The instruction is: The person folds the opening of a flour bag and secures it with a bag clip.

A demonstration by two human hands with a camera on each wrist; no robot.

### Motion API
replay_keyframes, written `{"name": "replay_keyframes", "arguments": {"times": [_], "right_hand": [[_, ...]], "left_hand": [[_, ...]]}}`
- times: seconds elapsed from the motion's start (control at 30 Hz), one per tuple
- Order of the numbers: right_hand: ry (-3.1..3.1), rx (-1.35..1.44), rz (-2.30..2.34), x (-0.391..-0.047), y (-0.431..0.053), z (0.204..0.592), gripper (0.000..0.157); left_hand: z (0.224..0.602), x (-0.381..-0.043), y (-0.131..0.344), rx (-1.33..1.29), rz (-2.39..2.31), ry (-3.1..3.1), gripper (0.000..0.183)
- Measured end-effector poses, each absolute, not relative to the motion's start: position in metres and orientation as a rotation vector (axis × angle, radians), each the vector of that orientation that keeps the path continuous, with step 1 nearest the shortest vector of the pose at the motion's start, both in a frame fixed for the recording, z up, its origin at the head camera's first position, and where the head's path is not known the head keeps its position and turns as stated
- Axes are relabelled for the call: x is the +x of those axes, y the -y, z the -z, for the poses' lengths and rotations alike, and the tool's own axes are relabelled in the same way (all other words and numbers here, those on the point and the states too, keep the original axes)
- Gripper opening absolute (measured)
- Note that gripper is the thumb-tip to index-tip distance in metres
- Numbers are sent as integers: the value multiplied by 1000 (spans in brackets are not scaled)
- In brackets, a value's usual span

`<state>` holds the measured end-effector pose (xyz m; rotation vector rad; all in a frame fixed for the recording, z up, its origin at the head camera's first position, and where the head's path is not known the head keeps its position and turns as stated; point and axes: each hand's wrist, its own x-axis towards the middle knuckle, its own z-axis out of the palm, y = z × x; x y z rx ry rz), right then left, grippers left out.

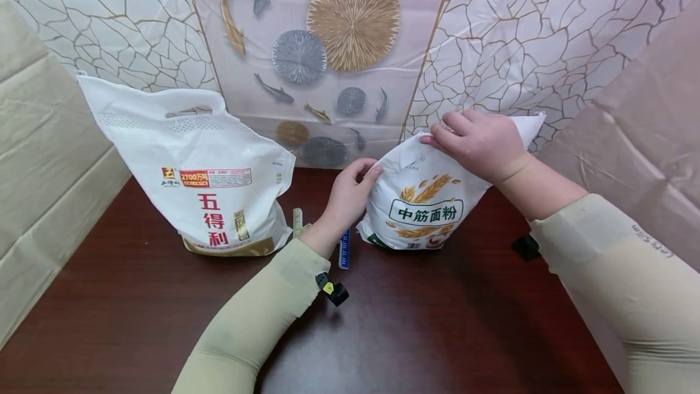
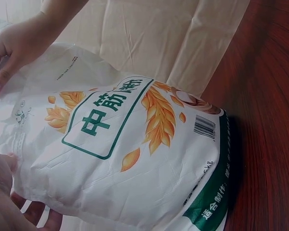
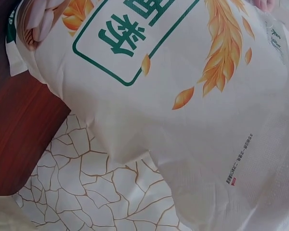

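A white flour bag (image 1: 426, 214) with wheat ears and green-framed lettering stands on the right of the table, its top leaning to the right. My right hand (image 1: 481, 141) grips its top edge from above. Lower down, my left hand (image 1: 350, 190) pinches the bag's upper left edge between thumb and fingers. In the left wrist view, the left hand (image 2: 9, 202) lies along the bag's near edge, and the right hand (image 2: 21, 45) holds the far part of the top. The bag's printed front (image 3: 149, 110) fills most of the right wrist view.
A larger white bag (image 1: 219, 169) with red lettering and a cut-out handle stands on the left. Between the bags lie a blue strip-like item (image 1: 344, 251) and a pale green one (image 1: 298, 221), both partly behind the left arm. Patterned cloth walls (image 1: 350, 120) enclose the dark wooden table (image 1: 415, 321).
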<state>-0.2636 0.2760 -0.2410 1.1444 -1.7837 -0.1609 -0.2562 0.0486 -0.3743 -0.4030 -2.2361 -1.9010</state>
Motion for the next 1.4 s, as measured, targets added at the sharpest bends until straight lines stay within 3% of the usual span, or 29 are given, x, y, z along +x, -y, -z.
{"name": "replay_keyframes", "arguments": {"times": [0.67,1.07,1.4], "right_hand": [[1731,1173,203,-261,-276,241,29],[1722,1157,175,-259,-276,243,31],[1719,1158,160,-256,-274,247,31]], "left_hand": [[382,-252,-27,-445,1795,2383,31],[392,-250,8,-317,1243,2856,30],[418,-250,17,-394,707,3182,35]]}}
